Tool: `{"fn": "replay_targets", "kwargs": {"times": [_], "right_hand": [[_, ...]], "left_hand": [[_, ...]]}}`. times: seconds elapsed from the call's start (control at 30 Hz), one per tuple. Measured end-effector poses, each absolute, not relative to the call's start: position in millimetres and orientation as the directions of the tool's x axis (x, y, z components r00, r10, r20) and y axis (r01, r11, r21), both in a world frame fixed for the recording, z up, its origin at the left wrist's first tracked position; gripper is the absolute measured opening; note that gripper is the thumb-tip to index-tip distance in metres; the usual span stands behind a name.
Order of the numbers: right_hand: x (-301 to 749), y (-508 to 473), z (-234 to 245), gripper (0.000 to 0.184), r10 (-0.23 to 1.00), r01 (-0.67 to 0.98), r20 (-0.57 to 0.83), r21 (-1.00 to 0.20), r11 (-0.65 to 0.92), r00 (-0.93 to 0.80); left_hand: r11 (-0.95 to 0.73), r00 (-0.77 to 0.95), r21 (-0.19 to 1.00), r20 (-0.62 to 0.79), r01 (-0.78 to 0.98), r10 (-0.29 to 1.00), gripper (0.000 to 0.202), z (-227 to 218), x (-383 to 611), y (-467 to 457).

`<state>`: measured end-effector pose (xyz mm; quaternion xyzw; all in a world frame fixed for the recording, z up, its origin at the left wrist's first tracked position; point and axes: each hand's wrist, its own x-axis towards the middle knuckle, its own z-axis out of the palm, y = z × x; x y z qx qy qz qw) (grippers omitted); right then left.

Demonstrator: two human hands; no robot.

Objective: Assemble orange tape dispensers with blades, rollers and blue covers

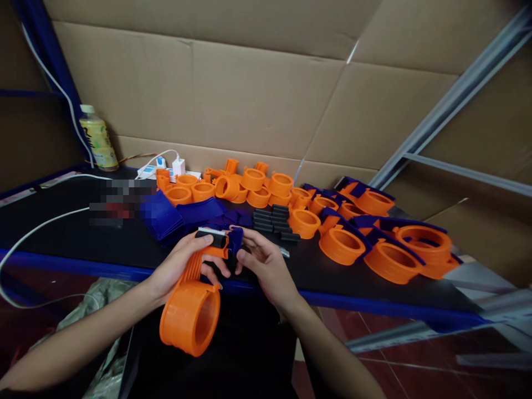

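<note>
My left hand [174, 265] is closed round the ribbed handle of an orange tape dispenser [183, 318], whose wide ring hangs below the hand. At the dispenser's upper end sit a black roller [208, 239] and a pale toothed strip, with my left thumb against the roller. My right hand [270, 269] pinches a small dark blue plastic piece [236, 239] against that same end. How far the piece is fitted onto the dispenser cannot be made out. Just beyond the hands lie flat blue plastic sheets [162, 216] and several black rollers [270, 218].
Orange dispenser bodies [253, 180] are heaped along the back of the black tabletop [54, 213]. On the right stand dispensers with blue plates [393, 260]. A drink bottle [100, 138], white chargers [178, 166] and cables are at the back left. The table's blue edge [353, 302] runs in front.
</note>
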<state>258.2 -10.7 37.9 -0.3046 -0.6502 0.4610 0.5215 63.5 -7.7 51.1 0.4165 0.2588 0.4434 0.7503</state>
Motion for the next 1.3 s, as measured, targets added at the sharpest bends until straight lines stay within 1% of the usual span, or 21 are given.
{"fn": "replay_targets", "kwargs": {"times": [0.1, 0.2, 0.27, 0.33, 0.53, 0.63, 0.8, 1.07, 1.3], "right_hand": [[258.3, -13.7, 39.0, 0.043, 0.846, 0.073, 0.481, -0.859, 0.508, -0.23], [259.3, -15.6, 40.7, 0.042, 0.753, 0.233, 0.621, -0.716, 0.657, -0.218], [261.0, -15.3, 41.9, 0.041, 0.693, 0.296, 0.681, -0.629, 0.719, -0.237], [263.1, -14.1, 42.8, 0.042, 0.655, 0.333, 0.707, -0.57, 0.751, -0.266], [267.6, -12.3, 44.0, 0.048, 0.577, 0.37, 0.75, -0.46, 0.807, -0.325], [270.0, -10.9, 45.2, 0.046, 0.54, 0.377, 0.766, -0.413, 0.829, -0.348], [269.4, -9.3, 45.1, 0.042, 0.482, 0.38, 0.8, -0.348, 0.857, -0.356], [266.7, -15.2, 42.8, 0.038, 0.442, 0.383, 0.82, -0.301, 0.873, -0.364], [272.4, -12.2, 42.3, 0.044, 0.431, 0.416, 0.802, -0.255, 0.873, -0.413]], "left_hand": [[0.31, 0.459, 0.845, -0.087, -0.437, 0.884, 0.028, 53.1, 63.5, -8.9], [0.344, 0.455, 0.837, -0.132, -0.425, 0.881, 0.027, 54.5, 63.1, -8.9], [0.344, 0.474, 0.849, -0.129, -0.402, 0.871, 0.027, 55.1, 62.6, -8.5], [0.337, 0.496, 0.864, -0.12, -0.375, 0.86, 0.026, 55.2, 62.0, -7.9], [0.306, 0.519, 0.888, -0.092, -0.343, 0.85, 0.022, 52.9, 59.4, -6.1], [0.277, 0.526, 0.905, -0.07, -0.324, 0.847, 0.023, 51.5, 58.9, -6.0], [0.264, 0.528, 0.917, -0.073, -0.297, 0.846, 0.022, 50.8, 59.1, -6.3], [0.214, 0.505, 0.933, -0.042, -0.288, 0.862, 0.018, 52.1, 61.8, -9.5], [0.188, 0.475, 0.932, -0.02, -0.31, 0.88, 0.022, 48.3, 64.5, -10.1]]}}
